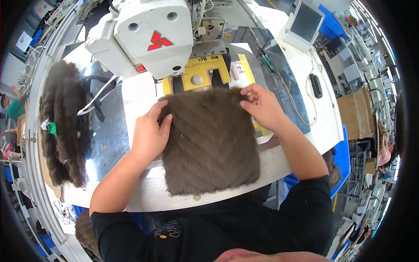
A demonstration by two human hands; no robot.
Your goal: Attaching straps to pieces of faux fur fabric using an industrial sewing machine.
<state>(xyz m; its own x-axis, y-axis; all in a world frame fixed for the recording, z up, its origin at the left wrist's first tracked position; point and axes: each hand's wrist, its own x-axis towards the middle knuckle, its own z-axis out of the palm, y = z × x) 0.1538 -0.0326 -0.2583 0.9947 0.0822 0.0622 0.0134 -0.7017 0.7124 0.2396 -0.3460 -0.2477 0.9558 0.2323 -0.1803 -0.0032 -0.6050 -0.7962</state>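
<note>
A square of brown fur (209,144) lies on the white worktable in front of a white industrial sewing machine (152,26). My left hand (152,131) grips its upper left edge, thumb and fingers curled over the fur. My right hand (262,107) pinches the upper right corner. Just beyond the fur's far edge, under the machine head, is a yellow template plate (195,70) with cut-out openings and a round hole, with a yellow strip and paper to its right.
Long brown fur pieces (65,122) lie at the left. Green-handled snips (267,61), a cord, a black oblong item (316,85), a control screen (301,26), cardboard (355,111) and blue bins (342,166) are at the right. Co-workers are at both far sides.
</note>
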